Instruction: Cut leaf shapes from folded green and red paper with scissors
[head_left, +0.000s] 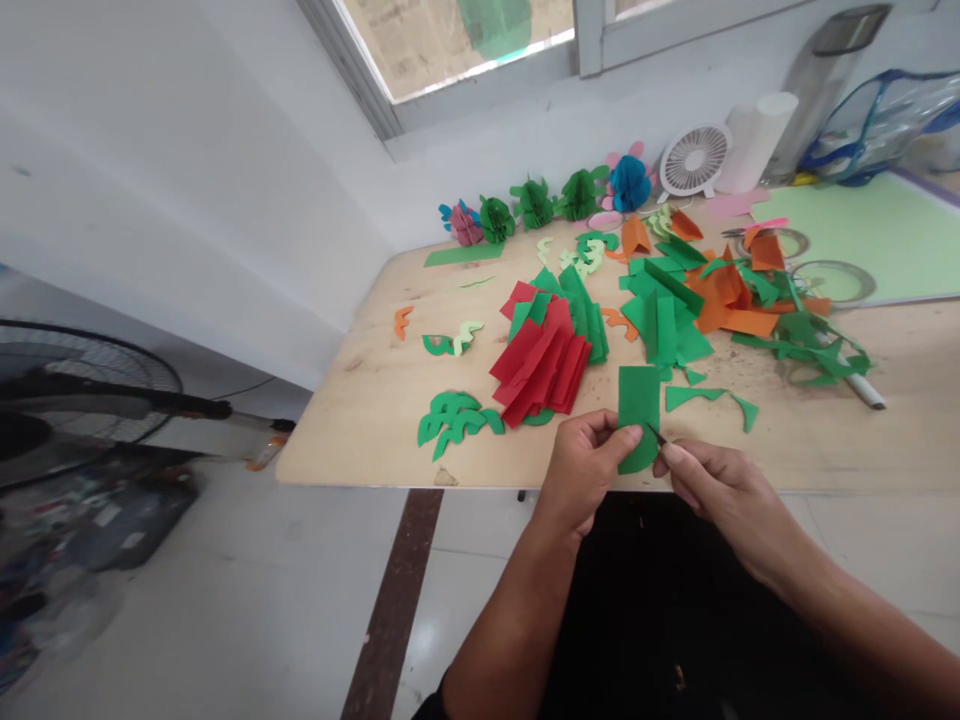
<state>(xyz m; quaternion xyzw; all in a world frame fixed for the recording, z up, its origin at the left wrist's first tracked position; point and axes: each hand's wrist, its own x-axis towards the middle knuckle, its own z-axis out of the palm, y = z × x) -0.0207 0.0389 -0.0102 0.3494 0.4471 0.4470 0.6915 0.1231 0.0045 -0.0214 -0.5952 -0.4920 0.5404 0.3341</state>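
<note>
Left hand (586, 468) pinches green paper (638, 393) by its left side, at the near edge of the table (352, 425); right hand (716, 478) grips a dark-tipped tool (657, 436) against its right. Paper probably light, limp, easily creased; best held flat, fingers clear of the tip.

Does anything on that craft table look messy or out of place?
On the right of the table, green scraps lie in a tangle partly over a white pen, which looks untidy. Nothing appears spilled.
</note>
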